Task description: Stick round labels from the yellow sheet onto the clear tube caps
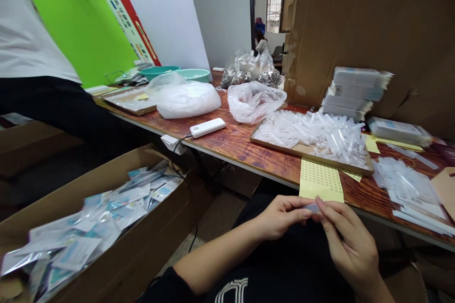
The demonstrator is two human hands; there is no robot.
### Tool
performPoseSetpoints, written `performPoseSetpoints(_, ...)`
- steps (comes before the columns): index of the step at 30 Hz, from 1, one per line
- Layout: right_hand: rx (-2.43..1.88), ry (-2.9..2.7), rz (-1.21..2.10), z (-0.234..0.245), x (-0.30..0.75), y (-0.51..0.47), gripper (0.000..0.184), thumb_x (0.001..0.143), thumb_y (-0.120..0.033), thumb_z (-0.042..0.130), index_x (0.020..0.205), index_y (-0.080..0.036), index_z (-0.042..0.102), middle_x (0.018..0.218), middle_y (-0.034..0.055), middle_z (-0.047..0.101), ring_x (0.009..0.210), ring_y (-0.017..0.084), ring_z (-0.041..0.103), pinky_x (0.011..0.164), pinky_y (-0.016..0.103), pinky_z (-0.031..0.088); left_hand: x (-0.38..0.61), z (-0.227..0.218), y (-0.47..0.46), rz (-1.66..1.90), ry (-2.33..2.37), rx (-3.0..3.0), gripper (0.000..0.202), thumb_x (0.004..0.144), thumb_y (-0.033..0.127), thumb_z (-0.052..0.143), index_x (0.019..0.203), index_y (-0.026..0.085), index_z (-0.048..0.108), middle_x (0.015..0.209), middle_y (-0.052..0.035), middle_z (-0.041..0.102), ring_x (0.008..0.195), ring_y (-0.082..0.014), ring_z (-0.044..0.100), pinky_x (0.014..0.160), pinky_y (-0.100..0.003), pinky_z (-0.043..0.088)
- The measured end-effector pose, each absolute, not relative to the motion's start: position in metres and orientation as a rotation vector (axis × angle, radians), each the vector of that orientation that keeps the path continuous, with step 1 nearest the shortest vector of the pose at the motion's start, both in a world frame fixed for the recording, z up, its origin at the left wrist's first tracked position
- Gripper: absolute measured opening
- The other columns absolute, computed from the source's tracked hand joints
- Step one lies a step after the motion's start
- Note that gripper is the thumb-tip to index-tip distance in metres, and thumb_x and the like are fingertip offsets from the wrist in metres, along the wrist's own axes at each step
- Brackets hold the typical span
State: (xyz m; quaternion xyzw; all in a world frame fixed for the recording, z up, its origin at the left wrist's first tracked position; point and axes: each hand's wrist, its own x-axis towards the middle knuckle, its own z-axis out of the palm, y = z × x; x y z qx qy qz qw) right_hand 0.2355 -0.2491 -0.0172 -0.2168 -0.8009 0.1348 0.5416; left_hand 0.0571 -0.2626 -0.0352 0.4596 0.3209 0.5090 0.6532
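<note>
Just off the table's front edge, above my lap, my left hand [280,218] is closed in a pinch on a small translucent plastic piece [313,208]. The fingers of my right hand [350,239] pinch the same piece from the other side. Its exact kind is mostly hidden by the fingertips. Beyond the hands, a yellow sheet of small round stickers [322,179] hangs over the table edge. Part of it lies under a shallow cardboard tray [277,147] heaped with clear plastic tubes and small parts [302,128].
Stacked packs [355,90] and a pile of clear sleeves [408,180] are on the right. Plastic bags [188,99] and a white cabled device [208,127] lie on the wooden table [241,151]. A carton [142,246] of packets stands lower left; a person [31,33] is beyond.
</note>
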Motion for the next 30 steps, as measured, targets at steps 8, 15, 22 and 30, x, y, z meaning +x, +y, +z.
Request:
performPoseSetpoints(8,-0.503,-1.916,0.351,-0.015,0.239,-0.249,0.045,0.092,0.004,0.063,0.129,-0.02,0.072,0.105,0.0068,0.072,0.095,0.013,0.073,0.082,0.019,0.065,0.057,-0.036,-0.264,1.152,0.755,1.082,0.059,0.074,0.061,0.085,0.116,0.019,0.082,0.102,-0.0128,0.079,0.08,-0.0174,0.061,0.075,-0.03,0.049)
performPoseSetpoints(15,-0.543,-1.912,0.371,-0.017,0.241,-0.247,0.04,0.093,0.001,0.063,0.125,-0.019,0.072,0.102,0.0061,0.071,0.092,0.012,0.073,0.081,0.018,0.064,0.057,-0.036,-0.265,1.132,0.799,1.142,0.063,0.077,0.065,0.082,0.122,0.02,0.08,0.107,-0.0134,0.078,0.083,-0.0179,0.06,0.077,-0.03,0.05)
performPoseSetpoints(22,-0.538,-1.977,0.378,-0.017,0.252,-0.245,0.033,0.094,-0.002,0.065,0.121,-0.02,0.072,0.104,0.006,0.073,0.095,0.013,0.073,0.087,0.019,0.063,0.055,-0.036,-0.267,1.11,0.824,1.214,0.063,0.081,0.065,0.078,0.125,0.02,0.078,0.109,-0.0129,0.077,0.085,-0.0188,0.062,0.084,-0.033,0.051)
performPoseSetpoints(30,-0.515,-2.0,0.38,-0.012,0.259,-0.243,0.028,0.093,-0.005,0.067,0.115,-0.021,0.073,0.102,0.0044,0.075,0.092,0.012,0.075,0.087,0.016,0.062,0.057,-0.036,-0.269,1.09,0.846,1.283,0.058,0.085,0.061,0.076,0.127,0.022,0.077,0.119,-0.0134,0.078,0.102,-0.0252,0.069,0.098,-0.038,0.051)
